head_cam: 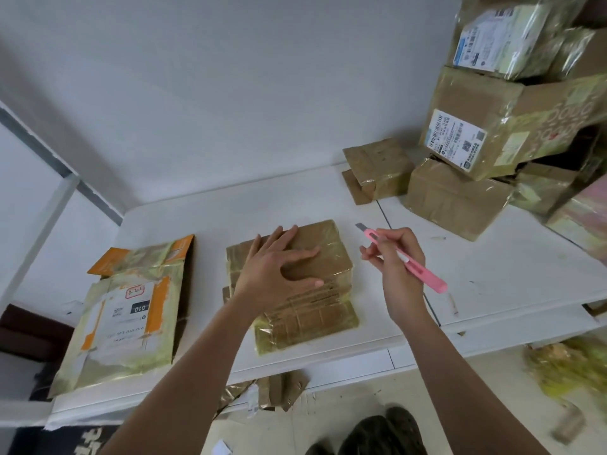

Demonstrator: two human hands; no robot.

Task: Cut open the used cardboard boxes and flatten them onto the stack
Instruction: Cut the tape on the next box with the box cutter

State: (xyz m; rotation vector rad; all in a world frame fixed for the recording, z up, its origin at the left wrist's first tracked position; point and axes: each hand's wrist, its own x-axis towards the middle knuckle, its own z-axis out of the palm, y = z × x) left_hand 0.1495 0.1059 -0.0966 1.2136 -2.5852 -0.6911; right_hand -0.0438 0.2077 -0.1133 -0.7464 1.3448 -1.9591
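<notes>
The right hand (395, 267) has its grip clamped on a pink utility knife (407, 257), fingers curled round the handle about midway, the short blade pointing up and away from the person and the butt end slanting down toward the worktop's near edge. The knife is held in the air just to the right of the flattened cardboard box (295, 284), not touching it.

The left hand (279, 267) lies palm down on that flattened box, fingers straight and spread, grip apart, pressing the far upper panel (the thumb reaches toward the box's right edge). The flattened box, brown and wrapped in shiny yellowish tape, lies in the middle of the white worktop (492, 284), its near panels showing cut ridges of corrugation.

Left of the flattened box, well apart from it, lies a stack of flattened boxes (128, 313) with orange print and a white label on top. Beyond the flattened box to the right, against the wall, a small taped box (377, 169) stands beside a pile of used cardboard boxes (476, 142) bearing shipping labels. Below the worktop's near edge, cardboard scraps (279, 392) lie on the floor, and dark shoes (384, 431) show nearer the person.
</notes>
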